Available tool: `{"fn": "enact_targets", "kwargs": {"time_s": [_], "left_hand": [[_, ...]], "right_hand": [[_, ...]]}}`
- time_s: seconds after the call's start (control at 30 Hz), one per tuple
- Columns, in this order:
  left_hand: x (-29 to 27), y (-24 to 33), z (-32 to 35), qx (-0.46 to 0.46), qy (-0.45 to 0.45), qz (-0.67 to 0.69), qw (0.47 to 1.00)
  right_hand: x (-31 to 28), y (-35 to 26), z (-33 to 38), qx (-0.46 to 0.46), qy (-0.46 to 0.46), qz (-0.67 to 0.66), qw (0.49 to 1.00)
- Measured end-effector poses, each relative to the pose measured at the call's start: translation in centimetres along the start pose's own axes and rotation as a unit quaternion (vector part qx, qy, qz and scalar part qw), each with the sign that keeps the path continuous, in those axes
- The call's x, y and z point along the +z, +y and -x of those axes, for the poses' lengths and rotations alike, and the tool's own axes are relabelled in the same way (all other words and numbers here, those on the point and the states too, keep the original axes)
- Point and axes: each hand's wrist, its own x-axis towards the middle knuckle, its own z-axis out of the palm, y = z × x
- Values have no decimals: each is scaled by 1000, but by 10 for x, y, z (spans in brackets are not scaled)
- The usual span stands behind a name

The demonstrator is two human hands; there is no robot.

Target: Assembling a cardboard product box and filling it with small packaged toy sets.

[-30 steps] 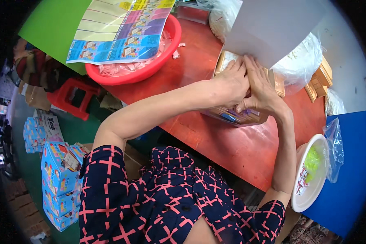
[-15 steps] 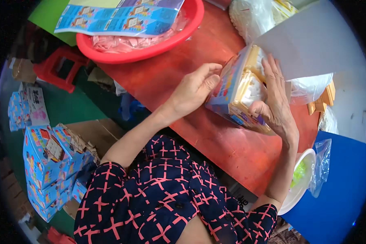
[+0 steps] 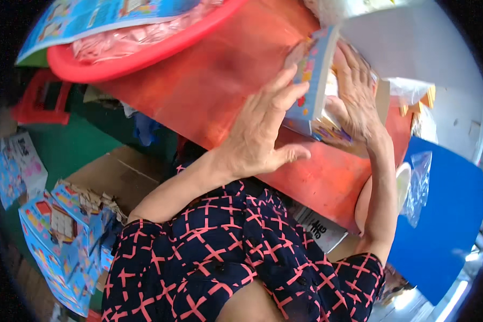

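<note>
A blue printed carton (image 3: 317, 78) stands with its top open toward me on the red tabletop (image 3: 209, 102). My right hand (image 3: 357, 99) lies over the opening with its fingers stretched out together, covering most of the contents. Pale bits of what is inside show beside the thumb, too little to name. My left hand (image 3: 265, 121) is open beside the carton's left wall, thumb spread and fingertips close to the printed face. Whether those fingertips touch it, I cannot tell.
A red basin (image 3: 139, 70) of pink packets, with printed blue sheets (image 3: 102, 21) over it, stands at the far left. Blue printed cartons (image 3: 59, 236) are stacked low on the left. A white bowl (image 3: 365, 206) sits behind my right forearm, near a blue panel (image 3: 440, 214).
My left hand has opened wider, its thumb now spread away from the carton. My right hand has shifted inward over the contents. The whole view has turned and moved a little.
</note>
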Motion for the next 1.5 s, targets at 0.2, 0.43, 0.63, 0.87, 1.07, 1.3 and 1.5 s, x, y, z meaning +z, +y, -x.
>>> {"fn": "enact_targets", "kwargs": {"time_s": [0.2, 0.43, 0.63, 0.87, 1.07, 1.3, 1.5], "left_hand": [[15, -3, -10, 78, 0, -117, 990], [15, 34, -38, 210, -56, -463, 859], [19, 34, -66, 205, -84, -498, 838], [14, 30, -63, 248, -101, -522, 810], [7, 49, -70, 223, -177, -536, 795], [-2, 49, -98, 87, -325, -385, 860], [5, 49, -106, 32, -340, -393, 854]], "right_hand": [[0, -2, -4, 14, 5, -24, 1000], [-9, -1, -7, -28, 11, -85, 996], [-29, 31, -5, -54, -89, -273, 957], [-27, 39, 9, -109, -132, -200, 965], [-8, 37, 11, -195, -8, -168, 966], [-4, 43, 4, -177, -4, -184, 967], [-9, 25, 11, -107, 21, -326, 939]]}}
